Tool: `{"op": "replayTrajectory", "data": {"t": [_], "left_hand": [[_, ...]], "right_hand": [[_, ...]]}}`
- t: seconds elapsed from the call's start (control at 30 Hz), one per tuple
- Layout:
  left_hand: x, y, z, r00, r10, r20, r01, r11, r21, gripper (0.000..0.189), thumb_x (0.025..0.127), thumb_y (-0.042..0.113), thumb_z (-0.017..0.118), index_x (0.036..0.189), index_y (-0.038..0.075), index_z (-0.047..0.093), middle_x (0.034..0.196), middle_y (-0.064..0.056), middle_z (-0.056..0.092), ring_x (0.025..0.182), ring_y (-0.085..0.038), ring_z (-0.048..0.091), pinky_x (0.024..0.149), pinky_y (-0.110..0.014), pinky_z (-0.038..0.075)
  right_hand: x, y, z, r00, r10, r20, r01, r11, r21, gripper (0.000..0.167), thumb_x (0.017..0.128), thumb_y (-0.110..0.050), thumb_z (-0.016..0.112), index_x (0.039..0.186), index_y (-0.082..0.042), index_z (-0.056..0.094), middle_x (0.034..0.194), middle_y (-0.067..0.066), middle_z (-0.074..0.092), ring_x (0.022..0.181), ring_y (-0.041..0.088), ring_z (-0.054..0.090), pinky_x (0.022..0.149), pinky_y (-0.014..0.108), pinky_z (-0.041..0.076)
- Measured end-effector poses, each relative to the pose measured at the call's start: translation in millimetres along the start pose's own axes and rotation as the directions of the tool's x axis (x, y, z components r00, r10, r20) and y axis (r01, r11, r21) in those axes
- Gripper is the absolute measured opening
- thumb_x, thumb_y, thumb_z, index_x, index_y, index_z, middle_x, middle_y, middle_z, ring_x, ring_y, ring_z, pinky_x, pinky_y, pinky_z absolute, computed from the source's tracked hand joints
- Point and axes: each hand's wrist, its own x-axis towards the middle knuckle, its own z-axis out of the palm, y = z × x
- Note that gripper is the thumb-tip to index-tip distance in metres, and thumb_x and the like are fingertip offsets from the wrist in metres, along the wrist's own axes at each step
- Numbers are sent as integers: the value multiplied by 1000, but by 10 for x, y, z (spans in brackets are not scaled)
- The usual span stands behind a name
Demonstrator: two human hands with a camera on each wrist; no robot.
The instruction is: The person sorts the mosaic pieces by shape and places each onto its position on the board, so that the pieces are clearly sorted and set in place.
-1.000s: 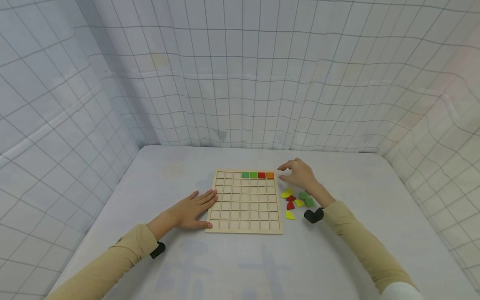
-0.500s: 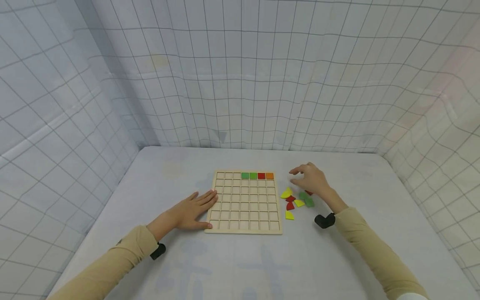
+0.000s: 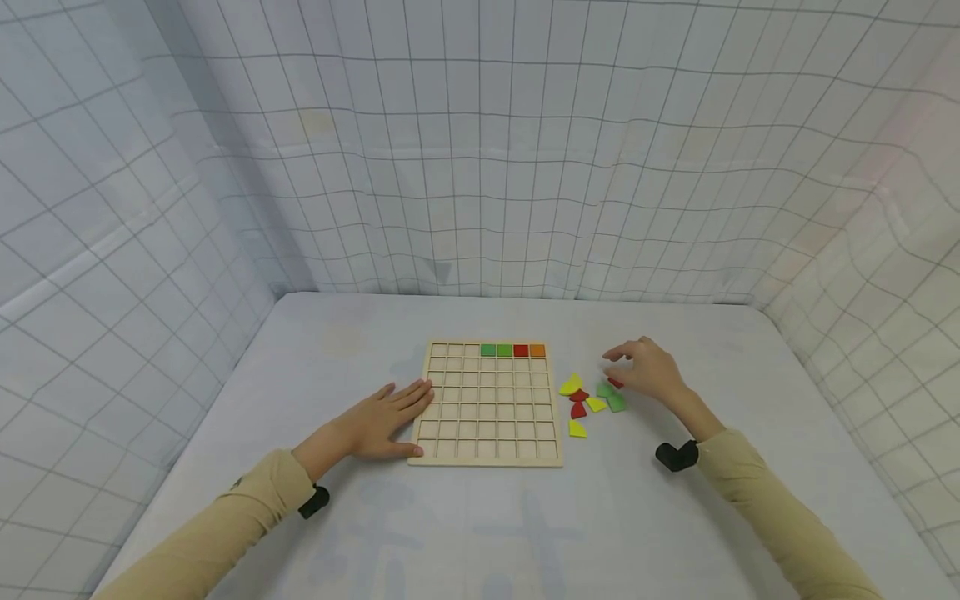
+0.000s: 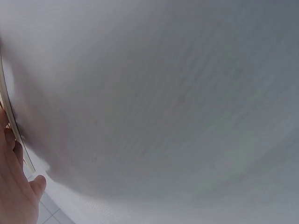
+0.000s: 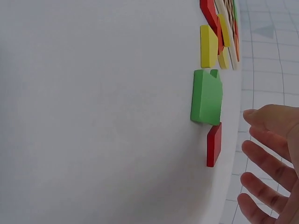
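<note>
A wooden grid board lies on the table, with two green tiles, a red tile and an orange tile in its far row at the right. My left hand is spread along the board's left edge, fingertips on the frame. Over the loose pieces right of the board is my right hand, its fingers bent and apart with nothing between them. Closest to it are a red piece and green pieces, seen edge-on in the right wrist view. Yellow fan-shaped pieces and red ones lie nearer the board.
The white table is enclosed by hanging white cloth with a dark grid at the back and sides. Black wrist devices sit under both cuffs. In the left wrist view, mostly pale table surface shows.
My right hand has moved right and slightly nearer, from beside the board's far right corner to over the red and green pieces. My left hand stays in place.
</note>
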Motion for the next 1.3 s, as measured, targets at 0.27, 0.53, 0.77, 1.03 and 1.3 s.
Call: {"op": "replayTrajectory", "data": {"t": [0.27, 0.53, 0.77, 1.03, 1.3], "left_hand": [[-22, 16, -38, 1000, 11, -10, -11, 1000, -9, 89, 92, 62, 47, 153, 3, 20, 161, -14, 14, 149, -31, 16, 115, -60, 19], [-14, -4, -36, 1000, 8, -1, -8, 1000, -1, 90, 91, 63, 47, 153, 4, 20, 161, -14, 14, 149, -31, 16, 115, -60, 19], [-25, 2, -36, 1000, 17, -9, -17, 1000, 5, 88, 92, 61, 48, 153, 3, 21, 161, -15, 15, 149, -31, 16, 115, -60, 19], [-15, -1, -19, 1000, 16, -11, -16, 1000, 2, 89, 91, 63, 47, 153, 4, 20, 161, -13, 14, 149, -30, 16, 115, -59, 19], [-1, -7, -2, 1000, 9, -6, -9, 1000, 3, 91, 91, 65, 45, 154, 7, 18, 162, -11, 12, 150, -28, 14, 116, -59, 17]], "right_hand": [[-141, 103, -29, 997, -65, -40, 65, 998, 3, 23, 83, -21, 74, 103, -10, 75, 96, 6, 73, 91, 25, 58, 70, 39, 50], [-241, 198, -20, 985, -165, -55, 164, 986, -9, 22, 81, -19, 76, 101, -11, 76, 91, 3, 72, 87, 22, 60, 71, 37, 52], [-330, 252, -11, 981, -189, -30, 189, 982, 4, 20, 81, -20, 76, 100, -16, 76, 92, -1, 68, 87, 19, 59, 73, 36, 52], [-394, 252, -5, 978, -208, 27, 207, 978, 24, 21, 81, -24, 77, 100, -17, 75, 95, -4, 69, 89, 18, 59, 76, 36, 52], [-428, 271, 10, 975, -215, 56, 215, 977, 17, 27, 77, -26, 80, 101, -17, 75, 95, -5, 69, 85, 11, 56, 72, 29, 50]]}}
